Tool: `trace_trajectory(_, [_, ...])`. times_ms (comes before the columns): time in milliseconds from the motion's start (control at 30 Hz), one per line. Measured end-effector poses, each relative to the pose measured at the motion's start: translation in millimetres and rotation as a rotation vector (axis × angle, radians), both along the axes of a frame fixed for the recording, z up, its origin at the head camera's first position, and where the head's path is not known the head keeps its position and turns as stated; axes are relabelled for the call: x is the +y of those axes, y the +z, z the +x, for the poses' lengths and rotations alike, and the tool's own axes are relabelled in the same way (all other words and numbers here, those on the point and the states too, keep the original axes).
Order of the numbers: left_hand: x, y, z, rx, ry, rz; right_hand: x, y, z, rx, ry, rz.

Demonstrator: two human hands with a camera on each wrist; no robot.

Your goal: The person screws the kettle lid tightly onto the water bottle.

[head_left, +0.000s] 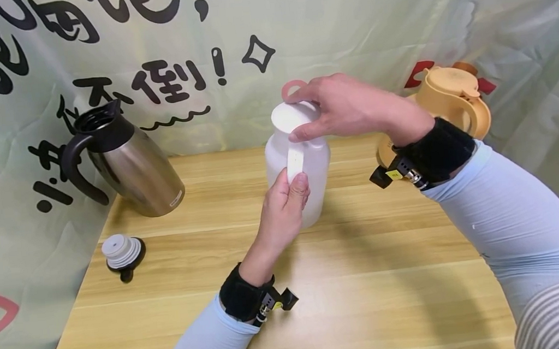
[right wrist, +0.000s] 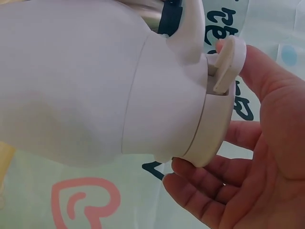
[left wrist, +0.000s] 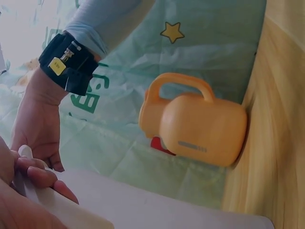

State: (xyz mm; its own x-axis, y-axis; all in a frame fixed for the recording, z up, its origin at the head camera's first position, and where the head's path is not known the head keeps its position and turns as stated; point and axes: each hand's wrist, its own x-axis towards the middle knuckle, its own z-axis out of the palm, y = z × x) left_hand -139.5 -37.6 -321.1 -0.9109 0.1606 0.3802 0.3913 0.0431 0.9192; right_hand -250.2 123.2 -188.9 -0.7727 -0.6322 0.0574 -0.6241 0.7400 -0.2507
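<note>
A white jug [head_left: 316, 191] stands upright on the wooden table in front of me. My left hand [head_left: 282, 210] grips its handle [head_left: 296, 159], thumb laid along the near side. From the right, my right hand [head_left: 348, 103] reaches over the top and holds the white lid [head_left: 287, 118] by its edge. In the right wrist view, the thumb is beside a raised tab [right wrist: 232, 67] and curled fingertips [right wrist: 186, 169] touch the lid's opposite rim. The lid sits on the jug's neck. Part of the handle is hidden under my left hand.
A steel jug [head_left: 143, 171] with a black handle and an uncovered mouth stands back left. Nearer lies a grey-and-black stopper [head_left: 123, 252]. An orange-yellow jug [left wrist: 205, 126] stands at the back right, behind my right forearm. A printed cloth [head_left: 346, 21] hangs behind the table [head_left: 359, 310].
</note>
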Motion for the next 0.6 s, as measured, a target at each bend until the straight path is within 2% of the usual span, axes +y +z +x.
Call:
trace_trajectory(100, [0.8, 9.5, 6.6, 0.013, 0.012, 0.014, -1.1, -1.3, 1.3, 0.025, -0.011, 0.004])
trace_trajectory(167, [2.6, 9.3, 7.4, 0.013, 0.024, 0.019, -1.9, -1.7, 2.3, 0.031, -0.02, 0.008])
trace_trajectory(400, [12.0, -18.2, -6.1, 0.013, 0.111, -0.004, -3.1, -2.8, 5.5, 0.043, -0.033, 0.0])
trace_trajectory(600, [17.3, -23.2, -7.8, 0.049, 0.136, 0.011, -3.8, -5.0, 6.8, 0.057, -0.055, -0.015])
